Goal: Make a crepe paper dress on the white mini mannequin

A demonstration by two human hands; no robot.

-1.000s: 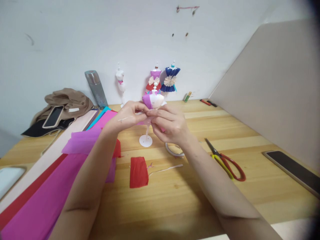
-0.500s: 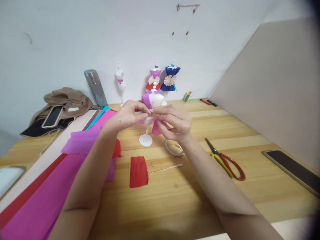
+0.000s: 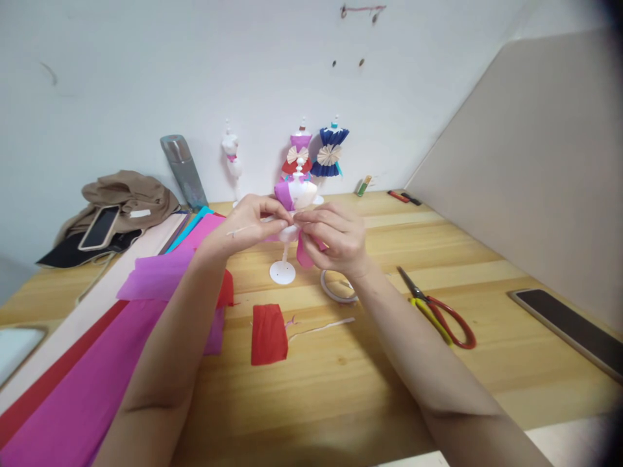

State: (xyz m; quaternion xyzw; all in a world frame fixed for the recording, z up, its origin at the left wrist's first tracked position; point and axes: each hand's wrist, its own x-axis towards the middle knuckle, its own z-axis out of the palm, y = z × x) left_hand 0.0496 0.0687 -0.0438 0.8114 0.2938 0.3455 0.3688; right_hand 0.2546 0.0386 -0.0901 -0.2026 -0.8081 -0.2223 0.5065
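A small white mannequin stands before me on a round white base, purple crepe paper over one side of its chest. Both hands meet at its waist. My left hand is closed in a pinch there; a thin white strip lies across it near the wrist. From the other side my right hand pinches close to the left fingertips, the other fingers bent. Pink paper hangs just below the right fingers. What lies between the fingertips is too small to make out.
Scissors, a phone and a tape roll lie to the right. A red paper piece lies in front, coloured paper sheets at left. Behind stand a bottle and dressed mannequins; a brown cloth lies back left.
Both hands stay at the mannequin's waist in nearly the same pinch. The right fingers have shifted slightly left, and the whole view has moved a little.
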